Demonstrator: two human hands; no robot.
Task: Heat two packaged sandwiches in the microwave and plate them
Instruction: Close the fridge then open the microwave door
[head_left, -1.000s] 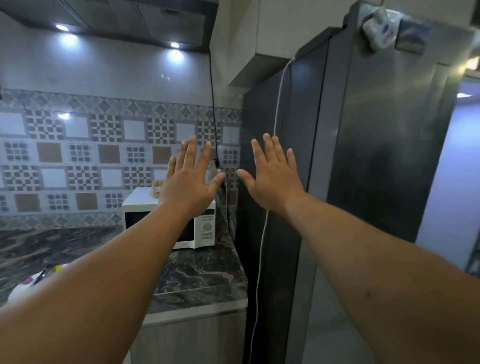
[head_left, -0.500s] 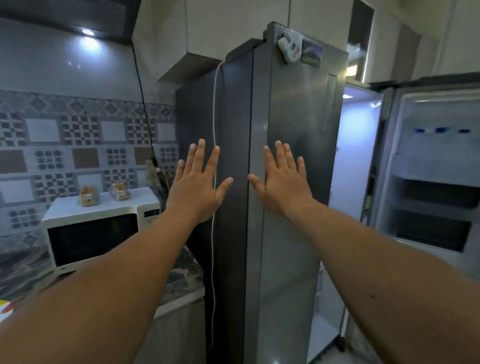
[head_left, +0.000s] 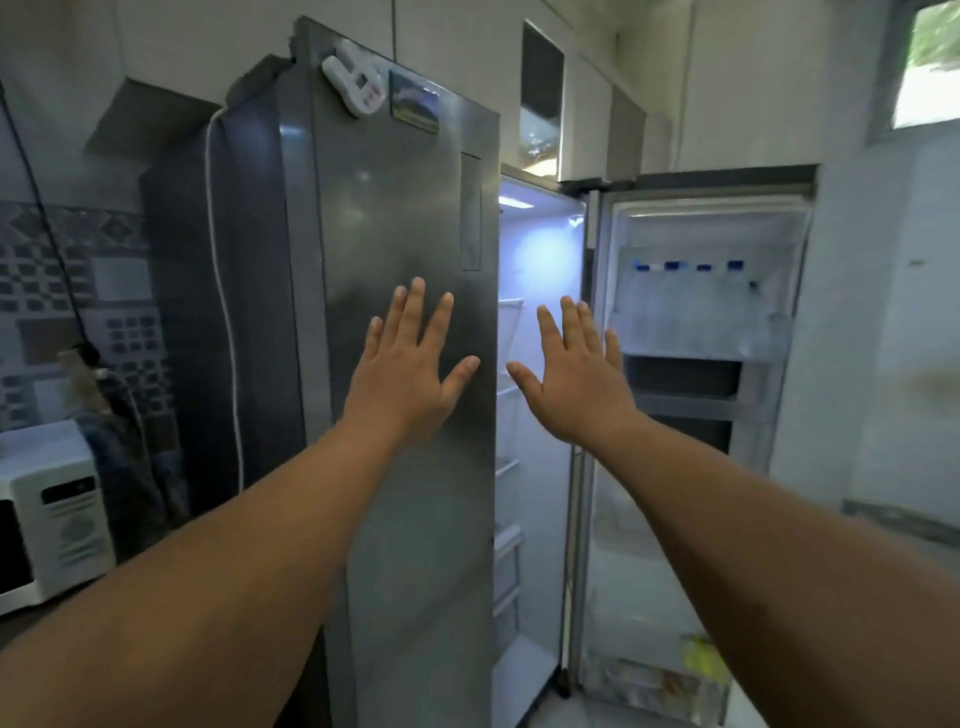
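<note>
Both my arms are stretched out in front of a tall steel fridge (head_left: 410, 218). My left hand (head_left: 410, 379) is spread flat with straight fingers before the fridge's closed left door, holding nothing. My right hand (head_left: 576, 384) is also spread flat, in front of the lit, open compartment (head_left: 540, 270). The fridge's right door (head_left: 706, 322) stands swung open, its shelves showing. The white microwave (head_left: 47, 530) sits at the far left edge on the counter, only partly in view. No packaged sandwiches are plainly visible.
A white cable (head_left: 223, 322) runs down the fridge's dark side. A white magnet (head_left: 356, 85) and a picture magnet (head_left: 413, 104) sit high on the closed door. The patterned tile wall (head_left: 62, 291) is at left; a pale wall (head_left: 883, 312) is at right.
The view has swung right: the microwave slid to the left edge and the open fridge door and lit interior came into view. Both hands stay spread and empty.
</note>
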